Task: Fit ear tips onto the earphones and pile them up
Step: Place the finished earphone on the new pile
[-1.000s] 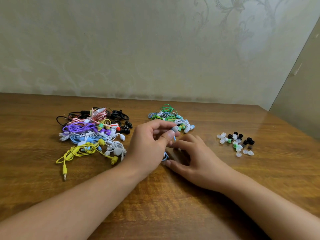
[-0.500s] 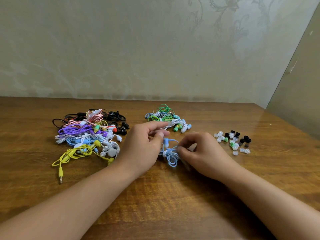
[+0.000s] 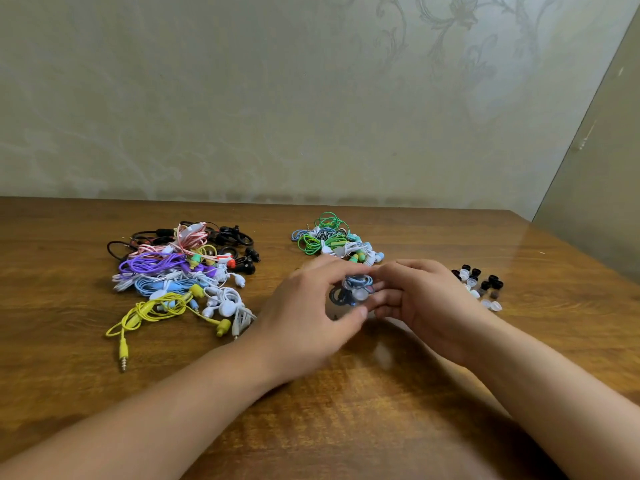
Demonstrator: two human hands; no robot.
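A coiled light-blue earphone [image 3: 356,287] hangs just above the wooden table [image 3: 346,427], blurred by motion. My left hand [image 3: 311,306] grips it from the left and my right hand [image 3: 419,299] pinches it from the right, fingers curled round the cable. A small pile of green, white and blue earphones [image 3: 334,242] lies right behind my hands. A bigger tangle of mixed-colour earphones [image 3: 180,271] lies to the left. Loose black, white and clear ear tips [image 3: 479,285] lie to the right, partly hidden by my right hand.
A yellow earphone with its jack [image 3: 123,355] trails toward me from the left tangle. The table ends at a patterned wall [image 3: 311,98] behind, and its right edge runs beside a plain panel [image 3: 595,202].
The blue earphone has risen off the table and moved back a little toward the small pile. Both hands closed in round it and are now blurred by motion.
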